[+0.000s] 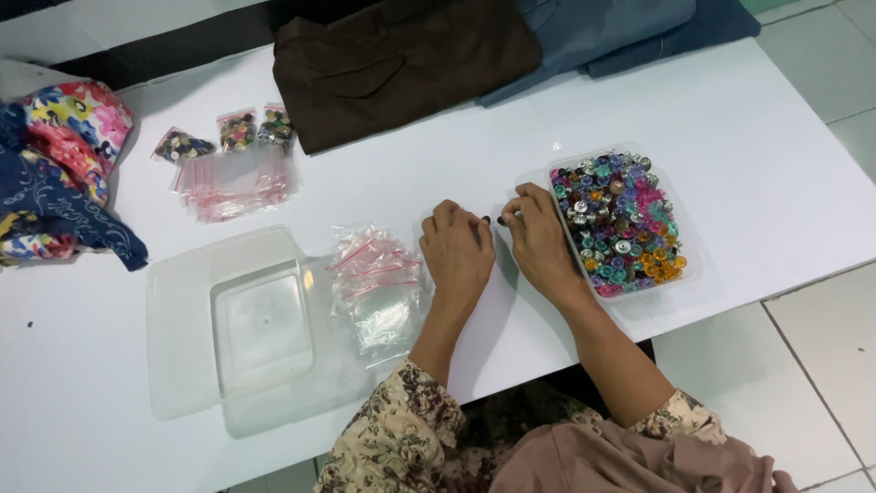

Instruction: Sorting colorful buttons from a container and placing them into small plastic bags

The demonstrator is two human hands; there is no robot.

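i see both hands resting on the white table (766,164), knuckles up, fingertips nearly meeting. left hand (459,251) and right hand (538,239) pinch small dark buttons (486,220) between them; how firmly, i cannot tell. the tray of coloured buttons (620,224) sits just beside the right hand, within easy reach. empty zip bags (376,278) lie just left of the left hand, beside the clear lid (187,319).

A flat white table (748,155) bore a clear plastic tray of coloured buttons (620,224) just right of the fingers (511,212) — empty clear zip bags (376,283) lay left.
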